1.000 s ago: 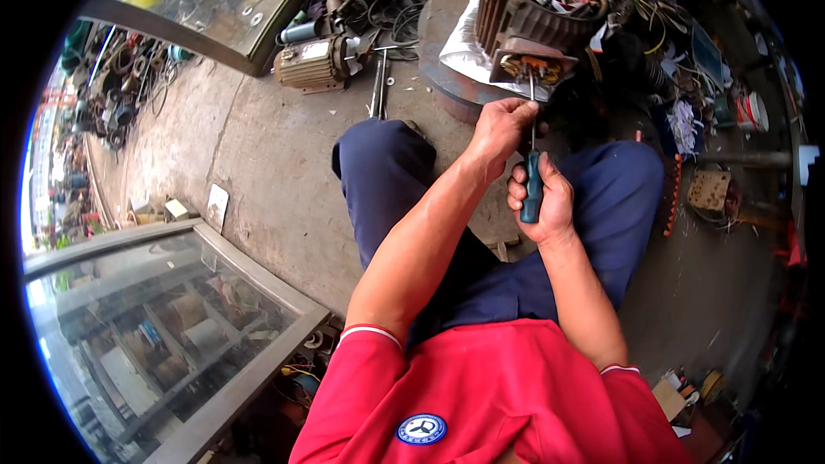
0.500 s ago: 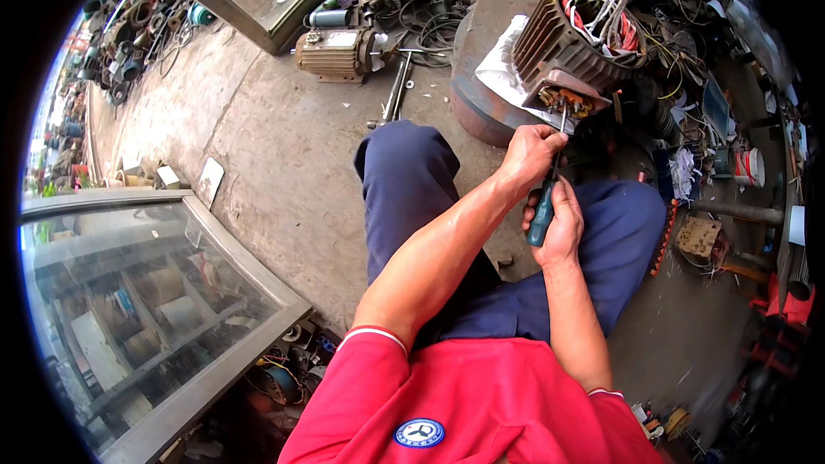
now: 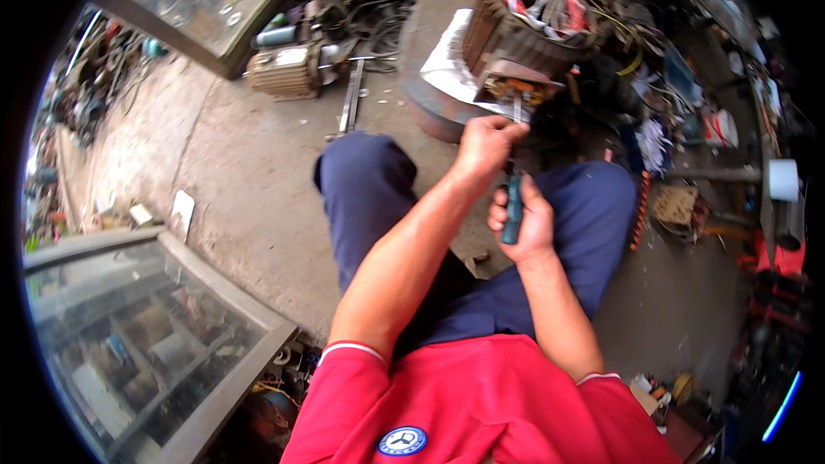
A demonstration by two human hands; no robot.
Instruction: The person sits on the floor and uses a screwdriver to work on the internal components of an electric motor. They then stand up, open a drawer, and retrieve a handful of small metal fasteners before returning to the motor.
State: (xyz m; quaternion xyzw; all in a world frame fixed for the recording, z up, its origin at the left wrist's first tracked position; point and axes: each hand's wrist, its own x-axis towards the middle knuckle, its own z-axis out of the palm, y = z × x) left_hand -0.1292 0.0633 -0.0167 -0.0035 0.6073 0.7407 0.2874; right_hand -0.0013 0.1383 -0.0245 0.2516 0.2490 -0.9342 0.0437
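Note:
A screwdriver with a blue-green handle [image 3: 513, 213] points away from me, its tip end at the terminal box [image 3: 516, 86] of a large finned electric motor [image 3: 491, 39]. Around the handle, the fingers of my right hand [image 3: 534, 228] are closed, with the thumb along its side. My left hand [image 3: 485, 150] pinches the shaft just short of the box. Brownish-orange parts show inside the box, but blur hides where exactly the tip sits. Red and white wires [image 3: 550, 9] fill the motor's open end. The motor rests tilted on a thick, rounded metal block [image 3: 434, 17], beside a white cloth or paper [image 3: 447, 69].
A smaller motor [image 3: 284, 73] lies on the concrete floor, near a long metal bar [image 3: 351, 99]. At the lower left stands a glass-topped case [image 3: 155, 335]; another glass-topped cabinet [image 3: 228, 56] is at the far left. Cables and scrap parts crowd the right side.
The whole view has shifted, so the motor and hands now appear further left. My right hand's grip on the handle has loosened and turned a little. My left hand stays at the shaft.

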